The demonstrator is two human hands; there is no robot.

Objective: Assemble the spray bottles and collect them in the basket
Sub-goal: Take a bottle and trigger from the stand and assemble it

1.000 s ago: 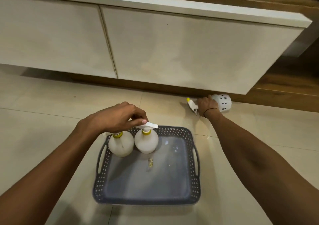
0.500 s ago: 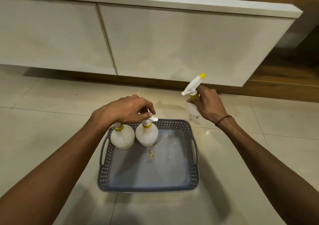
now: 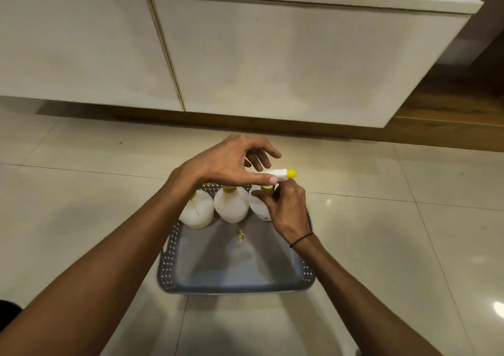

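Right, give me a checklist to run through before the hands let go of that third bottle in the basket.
1. Third bottle inside the grey basket, next to the other two: ok.
2. Right hand grips its yellow collar: ok.
3. Left hand thumb on the white spray head, other fingers spread: ok.
4. Spray head fully screwed on: cannot tell, the hands cover the joint.
5. Third bottle standing flat on the basket floor: cannot tell, its base is hidden by the right hand.
6. Left bottle and middle bottle upright at the far wall: ok.
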